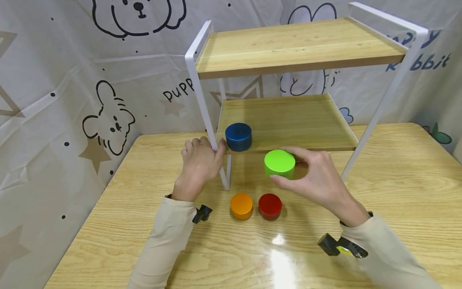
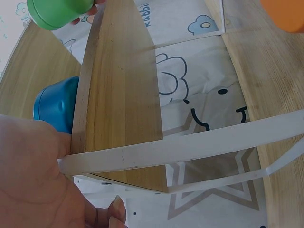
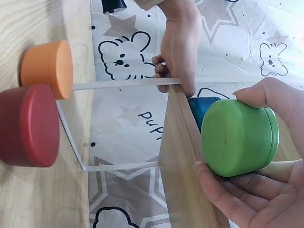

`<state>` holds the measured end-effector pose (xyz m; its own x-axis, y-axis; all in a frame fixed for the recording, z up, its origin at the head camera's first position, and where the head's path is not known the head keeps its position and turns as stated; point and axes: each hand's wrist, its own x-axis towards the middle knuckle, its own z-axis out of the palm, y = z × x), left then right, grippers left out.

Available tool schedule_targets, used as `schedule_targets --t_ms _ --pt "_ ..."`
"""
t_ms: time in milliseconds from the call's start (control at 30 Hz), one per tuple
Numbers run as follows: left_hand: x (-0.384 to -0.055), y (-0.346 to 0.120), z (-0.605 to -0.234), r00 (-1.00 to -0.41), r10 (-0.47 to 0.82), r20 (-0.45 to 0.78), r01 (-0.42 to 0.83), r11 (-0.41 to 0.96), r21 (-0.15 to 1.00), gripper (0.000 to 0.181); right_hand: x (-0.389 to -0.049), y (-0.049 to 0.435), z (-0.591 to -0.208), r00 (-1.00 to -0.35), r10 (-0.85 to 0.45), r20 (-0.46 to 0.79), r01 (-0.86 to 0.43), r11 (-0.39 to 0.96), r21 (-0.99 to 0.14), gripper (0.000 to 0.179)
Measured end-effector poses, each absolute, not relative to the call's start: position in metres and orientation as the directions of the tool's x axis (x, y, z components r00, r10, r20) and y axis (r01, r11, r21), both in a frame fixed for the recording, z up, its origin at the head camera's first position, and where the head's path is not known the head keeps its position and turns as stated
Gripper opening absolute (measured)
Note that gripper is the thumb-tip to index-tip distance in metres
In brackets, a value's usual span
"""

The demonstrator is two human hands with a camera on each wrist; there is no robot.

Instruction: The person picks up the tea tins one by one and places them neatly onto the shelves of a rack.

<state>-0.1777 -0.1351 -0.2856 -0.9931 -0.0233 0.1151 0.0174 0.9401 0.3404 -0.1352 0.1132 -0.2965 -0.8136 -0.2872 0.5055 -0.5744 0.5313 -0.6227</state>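
My right hand (image 1: 321,180) holds a green round lidded container (image 1: 279,163) between thumb and fingers, in front of the lower board's front edge. In the right wrist view, the green container's flat bottom faces the camera. My left hand (image 1: 202,162) grips the white front left leg (image 1: 206,108) of a two-tier shelf, at the lower board's (image 1: 288,120) height. A blue round container (image 1: 238,137) stands on that board's front left corner, close to my left thumb. On the table below are an orange container (image 1: 242,206) and a red container (image 1: 270,206), side by side.
The upper wooden board (image 1: 299,46) overhangs the lower one. The front right leg (image 1: 382,104) stands beyond my right hand. A printed cloth (image 1: 151,88) hangs behind and left of the wooden table (image 1: 144,168). Each wrist wears a black camera.
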Motion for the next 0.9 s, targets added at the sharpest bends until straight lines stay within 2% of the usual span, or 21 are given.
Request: schedule_targets --t_ms 700,900 --pt "-0.178 -0.135 -0.285 -0.995 -0.027 0.101 0.010 0.937 0.349 0.056 -0.144 0.110 -0.274 -0.826 -0.283 0.488 -0.560 0.511 -0.652 0.050" --pt "-0.178 -0.135 -0.285 -0.995 -0.027 0.099 0.010 0.936 0.351 0.056 -0.148 0.110 -0.268 -0.815 -0.275 0.510 -0.571 0.534 -0.624 0.053"
